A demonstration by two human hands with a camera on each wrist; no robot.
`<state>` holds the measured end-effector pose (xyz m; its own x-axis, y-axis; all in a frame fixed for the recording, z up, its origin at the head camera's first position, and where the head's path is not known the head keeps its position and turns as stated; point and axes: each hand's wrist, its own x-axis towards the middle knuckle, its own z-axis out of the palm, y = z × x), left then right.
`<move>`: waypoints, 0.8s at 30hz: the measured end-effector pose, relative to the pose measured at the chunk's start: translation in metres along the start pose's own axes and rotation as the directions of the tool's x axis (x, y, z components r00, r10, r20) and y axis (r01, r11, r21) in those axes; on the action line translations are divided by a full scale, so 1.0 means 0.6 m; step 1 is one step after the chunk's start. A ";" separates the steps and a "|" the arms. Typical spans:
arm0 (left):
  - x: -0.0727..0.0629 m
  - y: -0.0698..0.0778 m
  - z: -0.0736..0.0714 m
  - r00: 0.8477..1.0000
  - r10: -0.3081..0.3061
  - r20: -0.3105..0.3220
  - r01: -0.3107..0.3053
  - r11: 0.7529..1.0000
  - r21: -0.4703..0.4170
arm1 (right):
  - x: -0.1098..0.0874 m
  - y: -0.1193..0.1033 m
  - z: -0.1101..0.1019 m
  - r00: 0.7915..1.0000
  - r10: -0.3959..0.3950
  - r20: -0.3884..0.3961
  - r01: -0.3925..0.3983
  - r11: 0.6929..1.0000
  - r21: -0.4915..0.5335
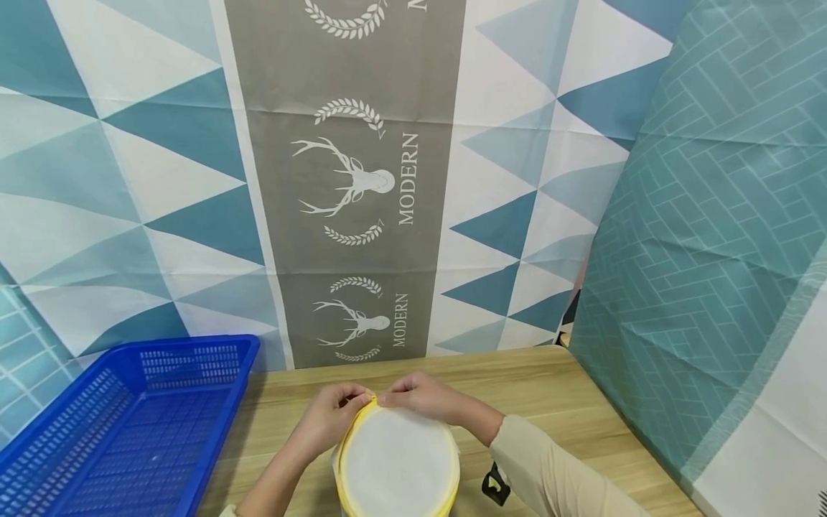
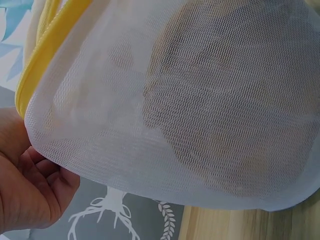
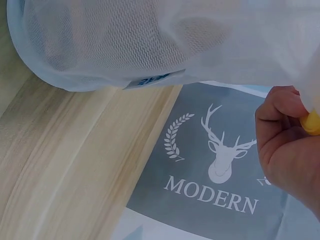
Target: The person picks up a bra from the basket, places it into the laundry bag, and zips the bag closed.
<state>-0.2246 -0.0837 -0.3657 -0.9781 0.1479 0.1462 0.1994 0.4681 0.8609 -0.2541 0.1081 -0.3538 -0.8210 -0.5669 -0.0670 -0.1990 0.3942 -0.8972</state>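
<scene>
Left hand pinches mesh bag by yellow rim, right hand pinching alongside, likely working it, next needing steady tension.

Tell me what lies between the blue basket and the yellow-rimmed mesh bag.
In the head view, the person's left forearm and a bit of sleeve, above the wooden tabletop.

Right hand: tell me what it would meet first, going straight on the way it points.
Likely the left hand, close ahead at the yellow trim, though depth is hard to judge.
</scene>
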 end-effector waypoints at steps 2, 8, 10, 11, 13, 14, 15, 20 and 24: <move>0.000 0.001 0.000 1.000 -0.002 -0.002 0.002 1.000 -0.002 | 0.000 0.000 0.000 1.000 0.002 -0.003 -0.002 1.000 0.004; 0.000 0.002 0.001 1.000 -0.011 -0.013 0.011 1.000 -0.011 | 0.002 0.001 0.000 1.000 -0.002 -0.020 0.002 1.000 -0.012; -0.001 0.003 0.001 1.000 -0.009 -0.017 0.009 1.000 -0.009 | 0.002 0.003 0.000 1.000 -0.002 -0.029 0.002 1.000 -0.013; 0.000 0.003 0.001 1.000 -0.008 -0.018 0.008 1.000 -0.009 | 0.002 0.003 -0.001 0.999 -0.002 -0.034 0.002 1.000 -0.012; 0.000 0.003 0.002 1.000 -0.010 -0.021 0.010 1.000 -0.009 | 0.002 0.004 -0.001 0.999 0.001 -0.041 -0.001 1.000 -0.007; 0.000 0.003 0.002 1.000 -0.010 -0.022 0.010 1.000 -0.009 | 0.002 0.005 -0.001 0.999 0.003 -0.044 -0.003 1.000 -0.003; 0.000 0.003 0.003 1.000 -0.011 -0.023 0.011 1.000 -0.011 | 0.002 0.005 -0.001 0.999 0.004 -0.045 -0.004 1.000 0.000; -0.001 0.004 0.004 1.000 -0.004 -0.027 0.003 1.000 -0.010 | -0.001 0.006 0.001 0.998 0.013 -0.054 -0.012 1.000 0.023; -0.005 0.004 0.002 1.000 -0.007 -0.025 0.007 1.000 -0.007 | -0.002 0.009 0.002 0.998 0.013 -0.057 -0.011 0.999 0.030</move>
<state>-0.2213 -0.0823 -0.3648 -0.9807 0.1231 0.1519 0.1921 0.4633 0.8651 -0.2538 0.1101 -0.3588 -0.8528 -0.5196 -0.0532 -0.1739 0.3785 -0.9091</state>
